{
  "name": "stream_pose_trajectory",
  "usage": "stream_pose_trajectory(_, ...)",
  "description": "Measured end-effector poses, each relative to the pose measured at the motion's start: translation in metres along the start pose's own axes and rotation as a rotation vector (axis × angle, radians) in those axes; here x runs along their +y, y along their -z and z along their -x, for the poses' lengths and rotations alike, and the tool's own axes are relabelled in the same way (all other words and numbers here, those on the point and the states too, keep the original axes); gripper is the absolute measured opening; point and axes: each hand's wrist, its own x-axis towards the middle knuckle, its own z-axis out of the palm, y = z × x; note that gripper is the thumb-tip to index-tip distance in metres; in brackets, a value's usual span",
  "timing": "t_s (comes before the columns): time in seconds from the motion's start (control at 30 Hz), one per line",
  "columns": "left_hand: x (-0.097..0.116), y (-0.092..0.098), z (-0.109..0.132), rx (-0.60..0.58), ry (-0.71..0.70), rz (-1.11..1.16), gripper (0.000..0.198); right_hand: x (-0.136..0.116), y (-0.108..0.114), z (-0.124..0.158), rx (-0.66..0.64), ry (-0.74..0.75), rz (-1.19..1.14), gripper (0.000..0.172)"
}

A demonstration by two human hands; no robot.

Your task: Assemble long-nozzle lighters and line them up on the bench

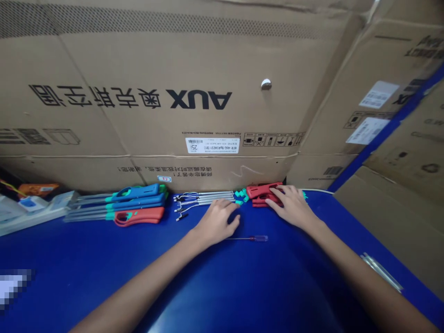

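I had the right hand (291,203) reaching forward from a long, slanted forearm, palm down, fingers slightly parted over the red casings (262,191). Its fingertips lay on their right end; I could not tell whether it gripped them or only touched.

I had the left hand (218,222) arched near the green pieces (243,195), thumb well apart from the index finger, a fairly wide gap between.

The red casings sat stacked against the foot of the cardboard box (138,55), long axis running left to right, the upper one's blunt end toward the left.

Materials: casings matte, plastic-looking; metal rods (217,196) slim, silvery, side by side, with thin wires at their left ends; screwdriver (259,238) with translucent purple handle, lying right; tabletop (208,291) smooth, blue, slightly glossy.
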Motion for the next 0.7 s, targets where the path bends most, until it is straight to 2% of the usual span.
stream_pose_trajectory(0.17,0.012,-0.022,-0.046,0.014,-0.002,-0.066,0.026,-0.001,0.003,-0.005,-0.008,-0.014,0.046,0.047)
stream_pose_trajectory(0.3,0.01,-0.031,-0.069,0.001,0.01,-0.124,0.024,0.0,0.005,-0.007,-0.02,-0.018,0.065,0.048)
stream_pose_trajectory(0.7,0.004,-0.039,-0.084,-0.029,0.031,-0.167,0.023,0.009,0.003,-0.006,-0.02,-0.018,-0.002,0.047)
